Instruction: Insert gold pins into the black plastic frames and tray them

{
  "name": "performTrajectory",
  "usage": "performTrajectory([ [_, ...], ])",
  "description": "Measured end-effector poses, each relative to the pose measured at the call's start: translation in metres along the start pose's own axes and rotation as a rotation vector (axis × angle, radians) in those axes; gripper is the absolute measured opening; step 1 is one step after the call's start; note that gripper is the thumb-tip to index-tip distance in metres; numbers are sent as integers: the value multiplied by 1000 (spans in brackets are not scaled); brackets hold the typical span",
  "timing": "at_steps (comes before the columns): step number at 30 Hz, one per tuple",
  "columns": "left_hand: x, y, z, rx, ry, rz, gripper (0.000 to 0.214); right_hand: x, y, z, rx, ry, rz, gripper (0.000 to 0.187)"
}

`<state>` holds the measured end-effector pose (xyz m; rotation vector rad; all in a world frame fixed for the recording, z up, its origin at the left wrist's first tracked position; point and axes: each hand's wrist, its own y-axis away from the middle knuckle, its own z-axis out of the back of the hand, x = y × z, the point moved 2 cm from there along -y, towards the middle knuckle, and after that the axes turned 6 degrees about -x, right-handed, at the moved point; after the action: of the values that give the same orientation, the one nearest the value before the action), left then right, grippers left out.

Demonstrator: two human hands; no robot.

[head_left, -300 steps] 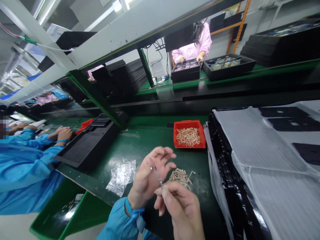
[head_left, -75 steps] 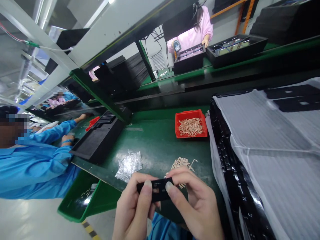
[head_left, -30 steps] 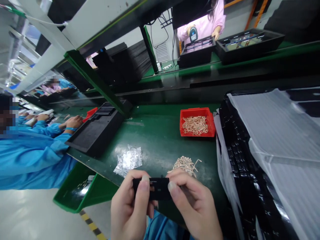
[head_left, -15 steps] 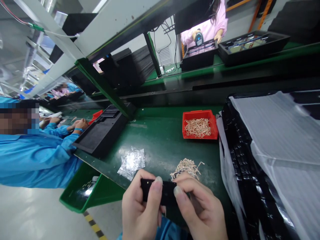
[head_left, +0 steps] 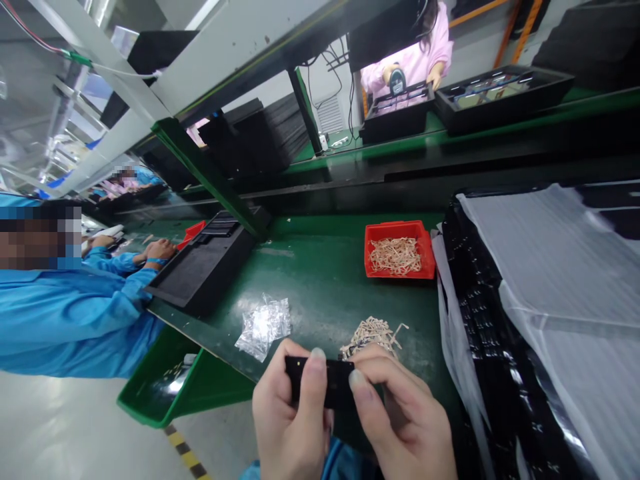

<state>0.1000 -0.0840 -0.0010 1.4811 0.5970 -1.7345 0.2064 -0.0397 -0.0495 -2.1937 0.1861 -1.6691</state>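
Both hands are closed on one small flat black part (head_left: 320, 381), left hand (head_left: 293, 417) on its left end, right hand (head_left: 403, 420) on its right end. Your left thumb (head_left: 317, 363) and right thumb (head_left: 357, 381) press its upper face, fingers behind it. The part is held up off the green desk (head_left: 320, 293), between your hands, with faint marks on its face too small to read. Loose pile of tan strips (head_left: 371, 339) lies just past your right hand; can't tell if they touch. Clear plastic bag of small parts (head_left: 263, 327) sits left of that pile, well clear of your hands. Further out, a red tray (head_left: 395, 227) holds more tan strips, and a black foam tray (head_left: 200, 273) lies on the desk's left side. Right of you is a stack wrapped in black plastic (head_left: 477, 340) under a white sheet (head_left: 545, 260). Co-worker in a blue smock (head_left: 65, 327) sits on the left, hand (head_left: 161, 250) by the foam tray. Across the line, a person in pink (head_left: 417, 67) holds a barcode scanner (head_left: 397, 80) over a black tray (head_left: 397, 113).
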Motion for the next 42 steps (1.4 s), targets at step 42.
performTrajectory([
  [42,-8,1,14,-25,-332,-459,46,2,-10,8,-86,434,586,27],
])
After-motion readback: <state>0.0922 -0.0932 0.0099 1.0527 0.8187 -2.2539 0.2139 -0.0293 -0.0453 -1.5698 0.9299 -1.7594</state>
